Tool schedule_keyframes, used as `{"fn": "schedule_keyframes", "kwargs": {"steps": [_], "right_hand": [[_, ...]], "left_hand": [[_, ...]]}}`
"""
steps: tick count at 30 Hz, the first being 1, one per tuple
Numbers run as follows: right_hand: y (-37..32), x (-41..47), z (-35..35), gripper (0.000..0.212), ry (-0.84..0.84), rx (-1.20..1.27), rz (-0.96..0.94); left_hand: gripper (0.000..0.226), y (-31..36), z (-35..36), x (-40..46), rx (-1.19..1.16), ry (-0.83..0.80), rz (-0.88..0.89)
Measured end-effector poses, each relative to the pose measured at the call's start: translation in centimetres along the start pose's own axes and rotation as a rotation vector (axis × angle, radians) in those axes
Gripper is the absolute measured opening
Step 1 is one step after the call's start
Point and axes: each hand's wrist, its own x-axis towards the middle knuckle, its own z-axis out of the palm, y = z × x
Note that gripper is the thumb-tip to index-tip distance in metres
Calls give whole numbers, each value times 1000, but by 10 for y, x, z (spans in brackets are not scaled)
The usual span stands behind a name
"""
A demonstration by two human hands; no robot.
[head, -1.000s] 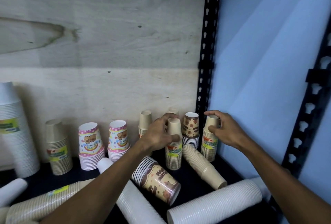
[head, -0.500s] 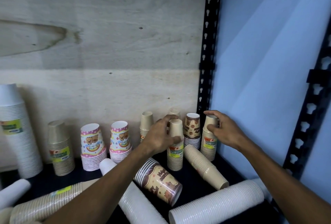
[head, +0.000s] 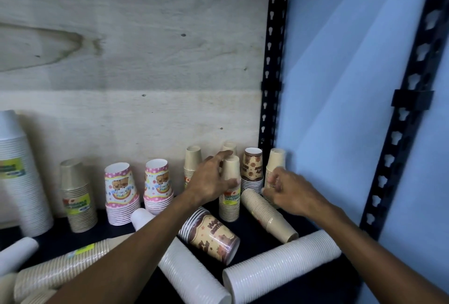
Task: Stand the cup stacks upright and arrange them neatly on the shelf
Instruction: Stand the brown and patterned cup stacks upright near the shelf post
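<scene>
My left hand [head: 210, 183] is wrapped around an upright kraft cup stack [head: 229, 203] with a yellow label, in front of the back row. My right hand [head: 290, 193] sits low with curled fingers, beside the base of the upright kraft stack [head: 275, 159] in the right corner and just above a lying kraft stack [head: 269, 217]. Whether it grips either one is unclear. A brown printed stack [head: 212, 239] lies on its side on the dark shelf [head: 255, 249]. Two long white stacks [head: 283, 263] [head: 192, 271] also lie flat.
Upright along the wooden back wall stand a tall white stack [head: 14, 172], a kraft stack [head: 77, 198], two pink bear-print stacks [head: 121, 189] [head: 158, 182], more kraft stacks [head: 193, 160] and a brown bear-print stack [head: 252, 169]. A long kraft stack [head: 60, 271] lies front left. Black slotted posts [head: 272, 85] frame the right side.
My right hand has dropped from the top of the corner kraft stack to its base, fingers curling. My left hand has stayed on the labelled kraft stack.
</scene>
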Motion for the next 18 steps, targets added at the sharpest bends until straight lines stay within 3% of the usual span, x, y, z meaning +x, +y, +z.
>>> {"fn": "schedule_keyframes", "kwargs": {"steps": [3,6,12,18], "right_hand": [[-2,-9,10,64,-299,-220,128],[-2,-11,19,78,-373,-294,189],[-8,-6,5,64,-316,-255,199],[-29,6,-38,52,-46,-185,128]], "left_hand": [[75,2,-1,-1,35,-10,-18],[68,4,-3,-1,60,-29,-26],[66,4,-12,0,118,-51,-19],[66,4,-13,2,149,-49,-5]]}}
